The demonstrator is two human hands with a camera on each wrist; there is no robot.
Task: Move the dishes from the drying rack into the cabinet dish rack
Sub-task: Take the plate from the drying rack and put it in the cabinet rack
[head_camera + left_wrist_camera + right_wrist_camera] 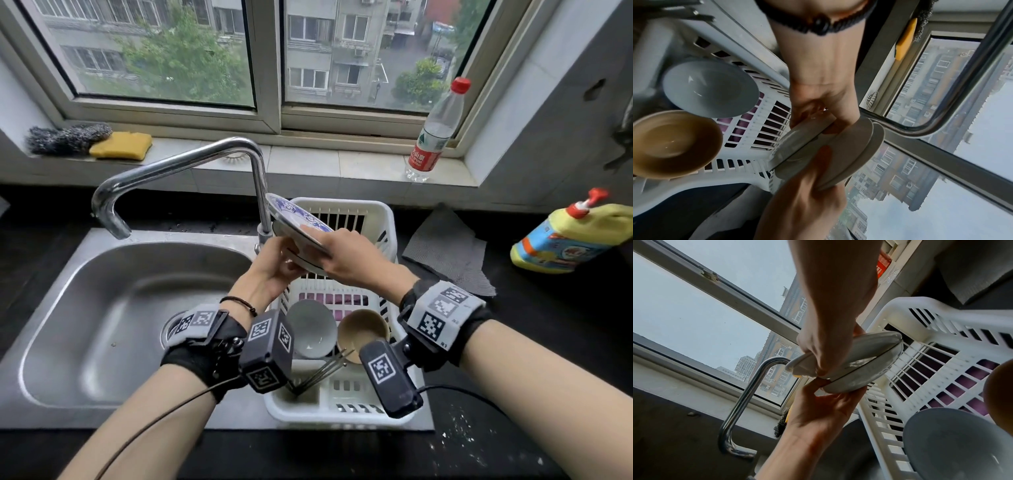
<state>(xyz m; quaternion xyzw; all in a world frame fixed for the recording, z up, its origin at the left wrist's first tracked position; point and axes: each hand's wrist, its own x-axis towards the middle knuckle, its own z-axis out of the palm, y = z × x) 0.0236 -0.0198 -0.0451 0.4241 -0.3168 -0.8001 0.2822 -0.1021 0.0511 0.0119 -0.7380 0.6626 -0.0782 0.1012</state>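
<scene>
left in rack: grey bowl (313,327), tan bowl (363,329), chopsticks (322,371)
hands: left hand (276,264) and right hand (346,255) grip stacked plates (297,219) above drying rack (383,219)
progress: early; cabinet unseen

- Plates (297,219) — glazed ceramic, glossy; top one carries a blue pattern on white.
- Drying rack (383,219) — white moulded plastic, smooth, slotted walls and floor.
- Grey bowl (313,327) and tan bowl (363,330) in the near part of the rack: glazed, with sheen.
- Sink (113,308) — brushed stainless steel, dull satin finish.
- Faucet (191,161): polished metal, mirror-bright.
- Sponge (121,145), far left sill: yellow, porous, matt.
- Scourer (66,137) beside it — coarse wiry mesh.
- Cloth (448,253), right of rack: grey, woven texture, matt.
- Water bottle (436,133): clear plastic, red cap.
- Countertop (548,329): dark, faintly glossy.
</scene>
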